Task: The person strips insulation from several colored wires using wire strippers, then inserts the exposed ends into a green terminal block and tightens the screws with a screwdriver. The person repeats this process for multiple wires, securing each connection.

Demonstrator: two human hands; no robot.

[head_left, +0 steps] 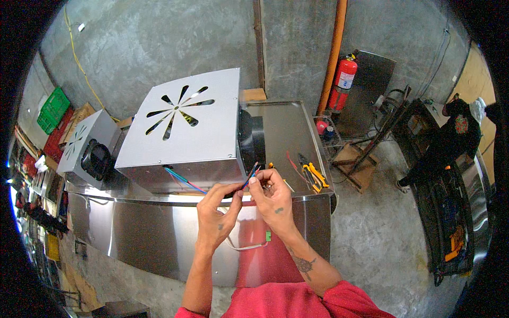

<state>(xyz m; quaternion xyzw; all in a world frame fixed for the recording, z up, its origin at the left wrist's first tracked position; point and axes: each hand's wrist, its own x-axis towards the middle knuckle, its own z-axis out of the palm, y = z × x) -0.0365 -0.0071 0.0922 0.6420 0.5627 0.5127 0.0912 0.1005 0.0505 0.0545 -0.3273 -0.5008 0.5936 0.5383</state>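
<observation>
Thin red and blue wires (249,177) from the square steel fan box (183,127) at frame centre are pinched between the fingertips of both the left hand (217,212) and right hand (273,199).

Workshop (concrete walls (159,42), pliers (314,175))

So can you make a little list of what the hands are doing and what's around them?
left hand: pinching the thin wires
right hand: fingertips on the same wires
wires: blue and red, running out of the big metal box
big metal box: lies on a shiny steel table, fan-shaped slots on top
pliers: yellow handles, on the table right of the hands
smaller box: to the left
fire extinguisher: red, by the wall
</observation>
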